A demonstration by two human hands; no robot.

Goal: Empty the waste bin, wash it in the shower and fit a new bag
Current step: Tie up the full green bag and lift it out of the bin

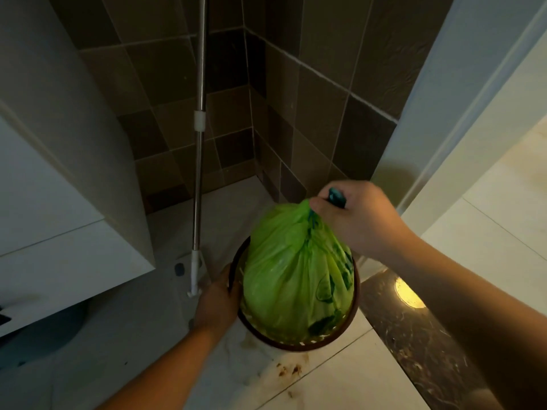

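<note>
One step of three is under way, and none is finished as far as we can judge. We see the full green bin bag (296, 276) partly lifted but with its lower part inside the brown waste bin (349, 329), which stands on the pale floor tiles (340, 386) at about five o'clock from the middle of the view. Our right hand (355, 217) has its grip clamped around the gathered neck of the bag, at one o'clock from the bin, with a dark teal bit of the bag poking out above the fingers. Our left hand (217, 303) has its grip curled over the bin's rim at nine o'clock, apparently steadying it so the bag can come free.

So emptying has begun: the bag's top is bunched shut, yet it has not cleared the rim. Washing is not started; we see no water or shower head, only brown wall tiles (310, 113) at twelve o'clock and a mop handle (199, 143) leaning at eleven o'clock. No fresh bag is in sight. Brown specks (288, 369) stain the floor at six o'clock from the bin.
</note>
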